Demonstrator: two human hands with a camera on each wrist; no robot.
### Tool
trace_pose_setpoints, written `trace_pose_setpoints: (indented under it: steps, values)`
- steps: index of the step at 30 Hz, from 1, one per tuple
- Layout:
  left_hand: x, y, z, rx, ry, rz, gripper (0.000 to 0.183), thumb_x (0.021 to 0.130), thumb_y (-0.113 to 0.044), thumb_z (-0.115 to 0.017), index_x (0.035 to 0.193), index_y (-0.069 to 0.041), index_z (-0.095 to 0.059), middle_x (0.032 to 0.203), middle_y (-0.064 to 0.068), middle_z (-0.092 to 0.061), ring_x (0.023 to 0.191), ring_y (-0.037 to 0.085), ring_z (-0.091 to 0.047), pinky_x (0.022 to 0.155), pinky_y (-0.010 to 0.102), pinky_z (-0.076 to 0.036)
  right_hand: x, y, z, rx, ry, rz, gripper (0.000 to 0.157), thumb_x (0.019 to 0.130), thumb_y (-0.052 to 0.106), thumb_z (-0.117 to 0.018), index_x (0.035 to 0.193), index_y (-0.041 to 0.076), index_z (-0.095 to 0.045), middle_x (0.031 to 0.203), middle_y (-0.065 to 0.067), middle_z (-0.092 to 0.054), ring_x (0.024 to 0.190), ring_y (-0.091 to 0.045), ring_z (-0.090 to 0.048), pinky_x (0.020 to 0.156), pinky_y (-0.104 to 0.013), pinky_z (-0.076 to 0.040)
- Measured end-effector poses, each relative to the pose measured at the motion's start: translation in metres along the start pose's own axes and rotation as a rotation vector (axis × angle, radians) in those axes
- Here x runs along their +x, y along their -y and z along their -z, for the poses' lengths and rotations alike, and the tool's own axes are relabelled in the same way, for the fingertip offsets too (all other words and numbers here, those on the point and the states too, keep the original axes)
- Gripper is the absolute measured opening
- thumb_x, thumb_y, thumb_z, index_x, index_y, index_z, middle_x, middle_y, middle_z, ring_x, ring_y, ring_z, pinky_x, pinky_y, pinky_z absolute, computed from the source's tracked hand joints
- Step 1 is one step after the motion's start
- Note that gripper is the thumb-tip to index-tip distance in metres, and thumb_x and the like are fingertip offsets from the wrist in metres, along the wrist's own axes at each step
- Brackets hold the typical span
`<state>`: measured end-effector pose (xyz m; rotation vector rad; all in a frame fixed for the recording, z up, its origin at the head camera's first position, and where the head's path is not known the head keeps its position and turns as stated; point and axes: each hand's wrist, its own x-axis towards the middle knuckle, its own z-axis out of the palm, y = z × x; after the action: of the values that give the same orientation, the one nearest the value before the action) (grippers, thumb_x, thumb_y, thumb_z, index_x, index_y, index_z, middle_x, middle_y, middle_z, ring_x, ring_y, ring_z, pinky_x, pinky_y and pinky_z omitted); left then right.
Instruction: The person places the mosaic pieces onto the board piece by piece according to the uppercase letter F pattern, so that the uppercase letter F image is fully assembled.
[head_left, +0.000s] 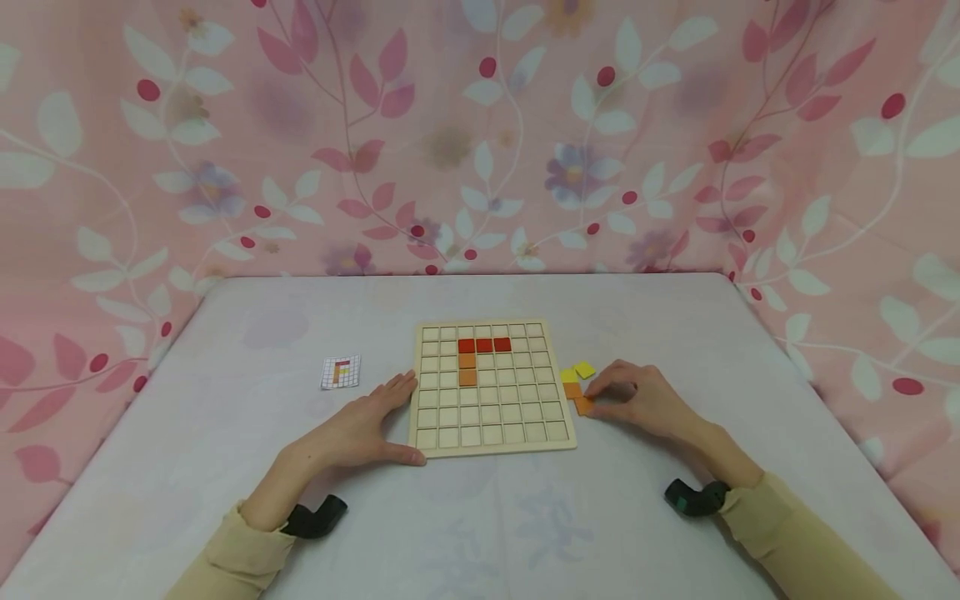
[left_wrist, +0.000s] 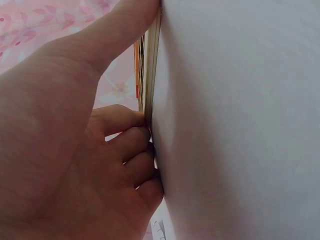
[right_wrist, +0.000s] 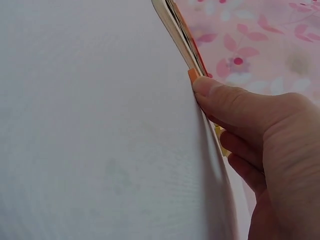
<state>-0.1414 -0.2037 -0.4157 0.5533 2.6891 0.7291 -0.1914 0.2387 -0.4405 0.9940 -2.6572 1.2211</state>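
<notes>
A pale wooden grid board lies on the table with three red tiles in a row and two orange tiles below the leftmost red one. My left hand rests against the board's left side, fingertips on the edge and thumb stretched to the near left corner. To the right of the board, my right hand pinches a loose orange tile between thumb and index finger. The right wrist view shows the thumb on this orange tile, low over the table.
Another loose orange tile and two yellow tiles lie beside the board's right edge. Left of the board is a small card printed with a coloured grid pattern. A pink floral curtain hangs behind the white-covered table.
</notes>
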Motion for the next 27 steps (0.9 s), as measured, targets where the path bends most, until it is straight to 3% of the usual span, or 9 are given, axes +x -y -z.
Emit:
trace_pose_setpoints:
  steps: [9, 18, 24, 27]
  values:
    - [0.001, 0.000, -0.001, 0.000, 0.002, 0.003, 0.119, 0.070, -0.065, -0.080, 0.159, -0.008, -0.025, 0.167, 0.006, -0.018, 0.153, 0.038, -0.017, 0.120, 0.057, -0.023, 0.005, -0.006, -0.005, -0.033, -0.047, -0.049, 0.027, 0.073, 0.004, -0.088, 0.097, 0.010, -0.077, 0.097, -0.006, -0.072, 0.096, -0.026, -0.067, 0.091, -0.020, -0.047]
    - [0.002, 0.001, -0.002, -0.008, 0.006, 0.009, 0.119, 0.070, -0.065, -0.080, 0.159, -0.010, -0.024, 0.167, 0.006, -0.018, 0.153, 0.038, -0.016, 0.120, 0.057, -0.023, 0.008, -0.001, 0.000, 0.007, -0.068, -0.135, 0.022, 0.077, 0.025, -0.088, 0.096, 0.025, -0.078, 0.098, 0.009, -0.071, 0.099, -0.010, -0.063, 0.098, -0.025, -0.041]
    - [0.001, 0.002, -0.002, 0.001, 0.000, 0.008, 0.120, 0.070, -0.065, -0.080, 0.159, -0.009, -0.024, 0.167, 0.007, -0.018, 0.153, 0.038, -0.017, 0.120, 0.057, -0.023, 0.025, 0.015, -0.009, 0.073, -0.082, -0.158, 0.024, 0.075, 0.029, -0.089, 0.096, 0.026, -0.078, 0.097, 0.010, -0.072, 0.100, -0.010, -0.063, 0.100, -0.035, -0.039]
    - [0.001, 0.002, -0.003, 0.001, -0.001, 0.004, 0.120, 0.070, -0.066, -0.080, 0.159, -0.009, -0.025, 0.167, 0.006, -0.018, 0.153, 0.038, -0.017, 0.120, 0.057, -0.023, 0.035, 0.026, -0.020, 0.078, -0.078, -0.161, 0.024, 0.073, 0.032, -0.090, 0.093, 0.028, -0.078, 0.095, 0.012, -0.071, 0.098, -0.012, -0.063, 0.095, -0.039, -0.042]
